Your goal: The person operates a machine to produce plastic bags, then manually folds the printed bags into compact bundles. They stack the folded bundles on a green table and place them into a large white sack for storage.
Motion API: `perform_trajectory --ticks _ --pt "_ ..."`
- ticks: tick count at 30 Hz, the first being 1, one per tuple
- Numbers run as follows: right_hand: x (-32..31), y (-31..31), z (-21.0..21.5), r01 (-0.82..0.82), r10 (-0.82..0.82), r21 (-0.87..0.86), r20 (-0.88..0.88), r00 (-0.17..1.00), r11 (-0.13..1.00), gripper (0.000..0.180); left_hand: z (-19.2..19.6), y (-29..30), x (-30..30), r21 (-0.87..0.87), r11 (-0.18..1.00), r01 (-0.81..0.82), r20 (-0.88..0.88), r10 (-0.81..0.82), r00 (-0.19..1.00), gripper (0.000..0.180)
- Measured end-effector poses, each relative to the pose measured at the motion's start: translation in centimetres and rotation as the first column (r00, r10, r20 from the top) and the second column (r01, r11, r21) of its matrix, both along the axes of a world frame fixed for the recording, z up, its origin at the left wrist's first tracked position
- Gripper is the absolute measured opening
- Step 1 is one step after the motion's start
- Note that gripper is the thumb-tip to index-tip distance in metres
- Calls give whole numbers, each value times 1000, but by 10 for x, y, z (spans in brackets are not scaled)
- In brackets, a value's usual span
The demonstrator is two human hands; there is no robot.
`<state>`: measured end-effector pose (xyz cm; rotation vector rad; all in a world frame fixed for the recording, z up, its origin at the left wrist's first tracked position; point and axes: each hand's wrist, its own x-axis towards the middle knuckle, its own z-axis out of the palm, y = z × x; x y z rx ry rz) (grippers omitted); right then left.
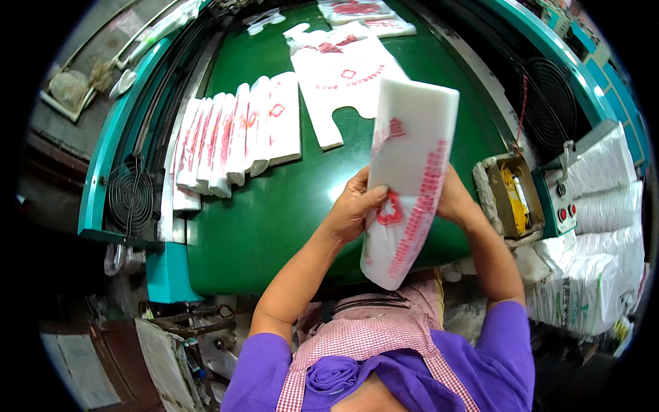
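Note:
I hold up a folded bundle of white plastic bags [410,130] with red print, tilted over the near part of the green belt. My left hand [357,206] is closed on its left edge, thumb in front beside a red emblem. At the right edge, my right hand [456,196] grips the bundle from behind, and the bundle hides its fingers. Beyond it lies a flat stack of white plastic bags [350,72] with a U-shaped cutout between its handles. To the left, several folded bag bundles [237,134] lean side by side in a row.
The green conveyor belt [254,220] runs between teal side rails. More printed bags [364,10] lie at its far end. On the right are a box with yellow items [513,196], a control box with red buttons [561,206] and wrapped white packs [583,288].

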<state>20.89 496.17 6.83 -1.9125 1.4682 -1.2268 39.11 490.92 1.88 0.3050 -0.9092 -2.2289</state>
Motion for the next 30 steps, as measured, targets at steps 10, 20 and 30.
perform_trajectory --ticks 10,20,30 --pt "-5 -7 -36 -288 36 -95 978 -203 953 17 -23 -3 32 146 973 180 -173 -154 973 61" --pt "38 2 -10 -442 345 159 420 839 883 14 -19 -55 61 -758 441 481 648 597 474 53" --pt "46 -40 -58 -167 15 230 545 839 959 28 -44 -104 76 -255 857 -448 262 507 821 37"
